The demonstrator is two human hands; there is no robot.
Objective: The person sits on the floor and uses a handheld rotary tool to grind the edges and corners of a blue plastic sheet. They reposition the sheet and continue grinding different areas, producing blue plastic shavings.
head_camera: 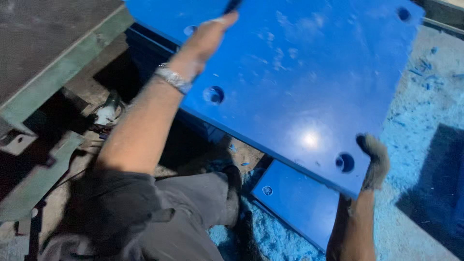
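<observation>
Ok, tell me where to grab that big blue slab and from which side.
Grip the big blue slab by its edges at opposite corners, as the left hand and right hand do. It is wide, flat and tilted, with no handles, so hands spread far apart, thumb on top near the corner holes, likely steady it best.

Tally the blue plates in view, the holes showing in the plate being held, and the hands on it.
Blue plates: 2, the large held plate and a lower plate.
Holes in the held plate: 4.
Hands: 2, left hand, right hand.
Total: 8.
</observation>
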